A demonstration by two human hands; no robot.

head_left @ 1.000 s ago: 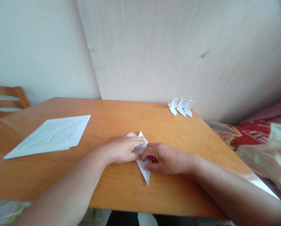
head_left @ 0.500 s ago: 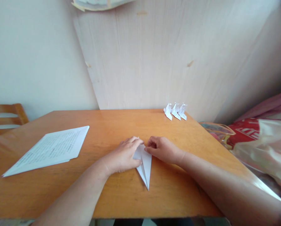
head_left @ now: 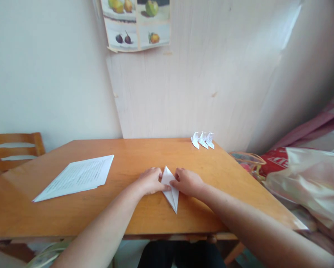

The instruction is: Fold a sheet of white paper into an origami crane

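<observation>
A folded white paper piece [head_left: 171, 193], kite-shaped with its long point toward me, lies on the orange wooden table [head_left: 133, 219]. My left hand [head_left: 150, 181] rests on its left edge with fingers curled and pressed on the paper. My right hand [head_left: 187, 182] presses its right edge, fingers bent in a pinch at the fold. Both hands meet at the paper's middle.
Three small folded paper figures [head_left: 202, 139] stand at the table's far right edge by the pale wood panel. Printed sheets [head_left: 77, 176] lie at the left. A wooden chair [head_left: 13, 149] is far left; plastic bags [head_left: 303, 175] sit at the right. A fruit poster [head_left: 137, 22] hangs above.
The head camera has tilted up and back, so the poster shows and the table looks smaller. My right hand has moved back onto the paper's right edge; the upper tip shows again.
</observation>
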